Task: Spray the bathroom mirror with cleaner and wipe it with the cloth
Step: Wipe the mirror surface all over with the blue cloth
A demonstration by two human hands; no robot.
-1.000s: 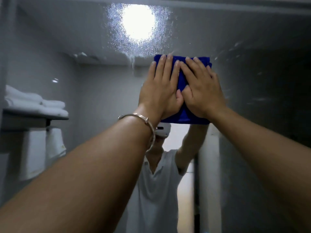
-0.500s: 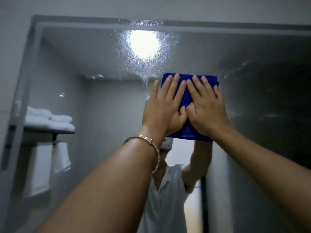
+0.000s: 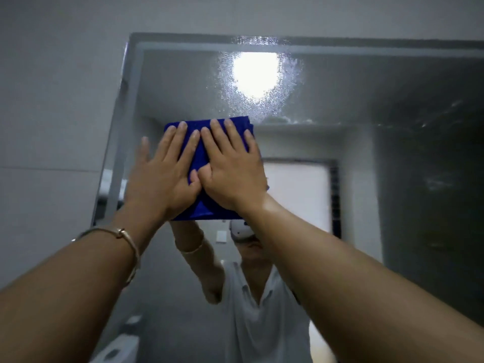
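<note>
I see the blue cloth [image 3: 203, 153] folded near-square with no clear long axis, top edge level. It lies flat on the mirror [image 3: 183, 87] near its upper left, just under the droplet patch [image 3: 264, 106]. Left grip [image 3: 162, 179] and right grip [image 3: 233, 176] press it, fingers straight, pointing up.

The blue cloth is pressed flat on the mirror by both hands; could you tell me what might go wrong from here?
1. The spray droplets above the cloth look unwiped and could run or dry into streaks on the mirror.
2. The left hand has its little finger off the cloth, so it may smudge the glass.
</note>
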